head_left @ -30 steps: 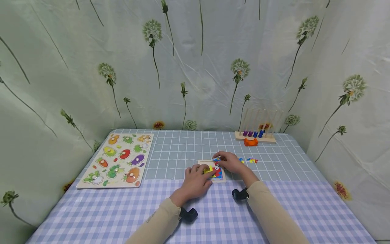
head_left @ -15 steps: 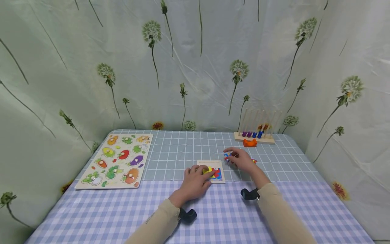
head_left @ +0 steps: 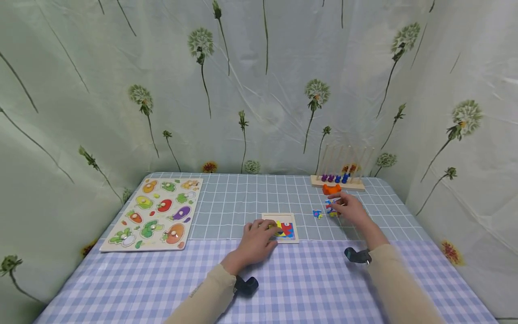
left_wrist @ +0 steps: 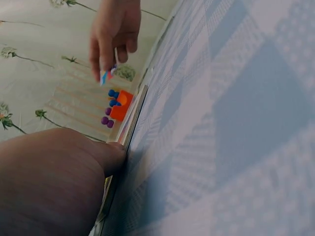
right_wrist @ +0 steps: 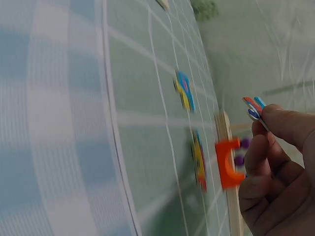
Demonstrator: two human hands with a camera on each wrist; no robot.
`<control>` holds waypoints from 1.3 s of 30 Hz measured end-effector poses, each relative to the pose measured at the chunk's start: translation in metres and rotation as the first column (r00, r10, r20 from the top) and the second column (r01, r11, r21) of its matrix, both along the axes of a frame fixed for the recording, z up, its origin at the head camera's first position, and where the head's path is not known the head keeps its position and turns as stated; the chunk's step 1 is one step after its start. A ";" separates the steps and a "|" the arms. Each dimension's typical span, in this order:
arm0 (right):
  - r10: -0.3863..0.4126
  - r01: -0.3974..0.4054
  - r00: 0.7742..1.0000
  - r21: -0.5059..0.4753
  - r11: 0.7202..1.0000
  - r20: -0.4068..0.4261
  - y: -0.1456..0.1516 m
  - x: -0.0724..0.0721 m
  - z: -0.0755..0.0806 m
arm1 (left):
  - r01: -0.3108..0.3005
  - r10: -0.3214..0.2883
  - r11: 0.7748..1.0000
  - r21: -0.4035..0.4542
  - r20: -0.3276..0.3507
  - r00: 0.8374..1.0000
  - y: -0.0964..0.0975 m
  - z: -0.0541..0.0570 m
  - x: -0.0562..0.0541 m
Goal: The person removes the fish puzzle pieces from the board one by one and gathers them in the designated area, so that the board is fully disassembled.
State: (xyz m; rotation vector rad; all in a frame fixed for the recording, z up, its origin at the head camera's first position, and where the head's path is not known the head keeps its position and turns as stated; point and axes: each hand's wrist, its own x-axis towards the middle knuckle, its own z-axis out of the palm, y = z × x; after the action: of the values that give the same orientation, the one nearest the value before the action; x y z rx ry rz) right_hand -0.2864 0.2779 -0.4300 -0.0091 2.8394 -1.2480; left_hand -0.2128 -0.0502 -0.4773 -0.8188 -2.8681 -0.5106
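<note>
My left hand rests over the left part of a small wooden puzzle tray, fingers spread and relaxed. Red, yellow and blue pieces show inside the tray beside its fingertips. The left wrist view has the thumb against the tray's edge. My right hand pinches a thin red, white and blue puzzle piece between thumb and fingers, raised above the table. Two loose puzzle pieces lie below it on the grid cloth: a blue and yellow one and a yellow and red one.
Behind the right hand sits an orange curved block, in front of a wooden peg rack with purple and blue figures. A large vegetable knob puzzle board lies at the left. A patterned curtain closes off the back.
My right hand has moved right from the tray with the pinched piece, now over the loose pieces. The blue and yellow piece has come into full view. The left hand stays nearly still.
</note>
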 end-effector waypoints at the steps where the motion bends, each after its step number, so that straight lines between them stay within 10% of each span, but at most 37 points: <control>1: -0.007 0.007 1.000 0.005 1.000 -0.001 0.005 0.001 0.000 | 0.004 -0.004 1.000 0.005 0.002 1.000 -0.001 0.000 0.000; 39: -0.112 0.100 0.993 0.296 0.950 0.025 0.049 0.003 -0.020 | 0.042 -0.041 0.996 0.073 -0.015 0.999 -0.009 -0.002 -0.006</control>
State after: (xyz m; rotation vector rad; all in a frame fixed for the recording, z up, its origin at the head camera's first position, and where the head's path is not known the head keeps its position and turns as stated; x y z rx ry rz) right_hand -0.2831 0.3271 -0.4500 0.1790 2.9922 -0.8144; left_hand -0.2190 -0.0590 -0.4790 -0.8686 -2.8068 -0.6083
